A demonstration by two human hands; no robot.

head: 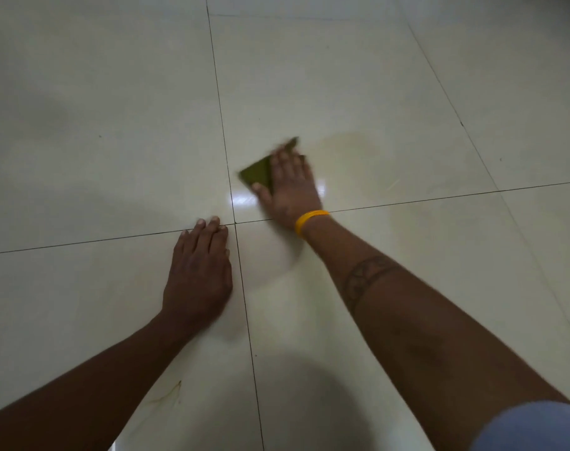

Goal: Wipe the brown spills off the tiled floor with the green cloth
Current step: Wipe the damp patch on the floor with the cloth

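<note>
- Head view looked down on a glossy, pale cream tiled floor (358, 76) with thin dark grout lines; no walls or furniture showed, and the light was dim.
- Four tiles met at a grout crossing between the two hands.
- Flat on the floor, the right hand (290, 187) lay palm down with fingers spread, pressing on a folded olive-green cloth (259, 174); it was not curled around it.
- Most of the cloth was hidden under that hand; one pointed corner stuck out beyond the thumb side, another blurred corner beyond the fingertips.
- Its long axis could not be told with certainty; the visible edge ran diagonally away from the person.
- A faint brownish smear (352, 148) lay on the tile just beyond the little-finger side of the right hand.
- On the right wrist sat a yellow band (309, 221).
- Open and empty, the left hand (200, 271) rested palm down with fingers together, fingertips at the grout line.
- Thin brown streaks (169, 393) marked the tile beside the left forearm.
</note>
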